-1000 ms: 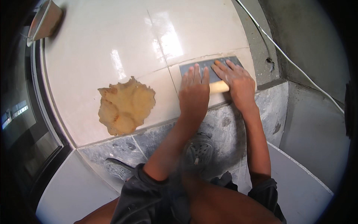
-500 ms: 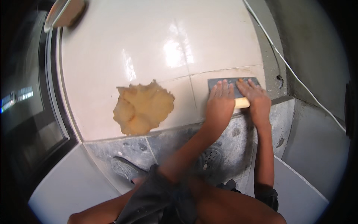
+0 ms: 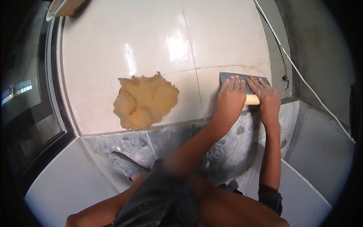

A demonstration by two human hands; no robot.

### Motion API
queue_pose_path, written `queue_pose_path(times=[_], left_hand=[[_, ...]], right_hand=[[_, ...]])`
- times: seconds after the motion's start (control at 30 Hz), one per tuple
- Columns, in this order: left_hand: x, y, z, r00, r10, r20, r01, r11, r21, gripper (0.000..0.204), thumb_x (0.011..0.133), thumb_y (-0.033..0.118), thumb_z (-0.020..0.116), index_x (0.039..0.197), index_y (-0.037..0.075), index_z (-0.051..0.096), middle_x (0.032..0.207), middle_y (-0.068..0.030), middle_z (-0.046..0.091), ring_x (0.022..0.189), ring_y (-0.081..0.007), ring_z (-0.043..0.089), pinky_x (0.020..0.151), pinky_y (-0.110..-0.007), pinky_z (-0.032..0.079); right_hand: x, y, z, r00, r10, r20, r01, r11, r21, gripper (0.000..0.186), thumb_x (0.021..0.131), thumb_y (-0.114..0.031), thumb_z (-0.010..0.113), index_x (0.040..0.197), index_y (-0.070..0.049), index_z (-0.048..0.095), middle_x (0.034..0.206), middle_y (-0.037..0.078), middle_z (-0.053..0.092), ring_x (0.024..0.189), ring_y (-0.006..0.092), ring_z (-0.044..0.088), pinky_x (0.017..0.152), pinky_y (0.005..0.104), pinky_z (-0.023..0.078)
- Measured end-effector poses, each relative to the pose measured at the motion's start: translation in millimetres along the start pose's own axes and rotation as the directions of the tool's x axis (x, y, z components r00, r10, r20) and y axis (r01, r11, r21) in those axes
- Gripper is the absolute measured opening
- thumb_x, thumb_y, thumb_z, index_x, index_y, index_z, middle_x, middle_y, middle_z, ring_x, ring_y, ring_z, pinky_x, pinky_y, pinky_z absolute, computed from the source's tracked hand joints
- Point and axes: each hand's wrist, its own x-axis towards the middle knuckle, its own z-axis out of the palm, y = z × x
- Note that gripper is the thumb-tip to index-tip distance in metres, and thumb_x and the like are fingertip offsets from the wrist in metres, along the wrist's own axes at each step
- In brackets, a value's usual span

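A flat trowel (image 3: 252, 100) with a dark rectangular plate and a pale yellow handle lies on the cream tile floor (image 3: 211, 41), near the floor's right front edge. My left hand (image 3: 231, 94) covers the left end of the handle, its fingers stretched over the plate. Over the other end is my right hand (image 3: 267, 101), fingers likewise laid forward on the plate. Both hands press the trowel down together; their palm sides and the plate's underside are hidden. Left of my hands spreads an irregular yellow-brown puddle (image 3: 145, 100), apart from the trowel.
A container (image 3: 70, 6) stands at the far left, partly cut off. Along the right runs a white cable (image 3: 289, 58). A dark-framed glass door (image 3: 28, 98) borders the left side. My shoes (image 3: 124, 165) rest on a grey, dusty strip (image 3: 181, 134) before the tiles.
My hands and the trowel have slid slightly right across the tile, toward its right edge. The whole view has also shifted a little. The puddle keeps its place on the floor.
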Motion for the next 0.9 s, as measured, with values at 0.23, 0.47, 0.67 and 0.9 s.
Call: queue_pose_path(times=[0.23,0.47,0.67,0.9], left_hand=[[1.6,-2.0,-1.5,0.998,-0.014,0.053,0.017,0.999,-0.051,0.045,0.094,0.008,0.064,0.138,-0.001,0.068,0.146,-0.0232,0.066,0.137,-0.0344,0.063,0.121,-0.042,0.045],[9.2,-1.4,-8.7,0.995,0.013,0.095,-0.015,1.000,0.027,0.045,0.095,0.008,0.062,0.140,0.001,0.067,0.148,-0.0233,0.065,0.139,-0.0350,0.062,0.121,-0.043,0.045],[-55.2,13.7,-11.7,0.997,-0.062,0.053,0.064,0.997,-0.031,0.049,0.092,0.007,0.063,0.141,0.002,0.067,0.147,-0.0223,0.065,0.138,-0.0347,0.062,0.120,-0.043,0.045],[-36.9,9.5,-22.9,0.997,-0.052,0.062,0.053,0.998,-0.018,0.047,0.091,0.007,0.066,0.137,0.003,0.070,0.144,-0.0232,0.068,0.136,-0.0342,0.064,0.118,-0.044,0.049]], right_hand=[[6.0,1.9,-3.7,0.998,-0.046,-0.051,0.045,0.999,-0.012,0.052,0.100,-0.012,0.049,0.147,-0.025,0.068,0.153,0.001,0.066,0.142,0.0283,0.061,0.117,0.0456,0.046],[12.8,0.4,-7.2,0.995,-0.034,-0.091,0.033,0.999,-0.019,0.051,0.099,-0.012,0.051,0.145,-0.024,0.069,0.151,0.000,0.067,0.140,0.0285,0.062,0.117,0.0453,0.047],[-37.2,-21.3,-3.5,0.997,-0.056,0.054,0.055,0.998,0.022,0.050,0.098,-0.012,0.052,0.143,-0.024,0.071,0.151,0.001,0.067,0.141,0.0276,0.061,0.118,0.0461,0.046],[-26.0,-21.6,-3.5,1.000,-0.015,0.007,0.015,1.000,0.025,0.051,0.098,-0.012,0.051,0.145,-0.024,0.069,0.151,0.000,0.067,0.142,0.0273,0.060,0.118,0.0469,0.045]])
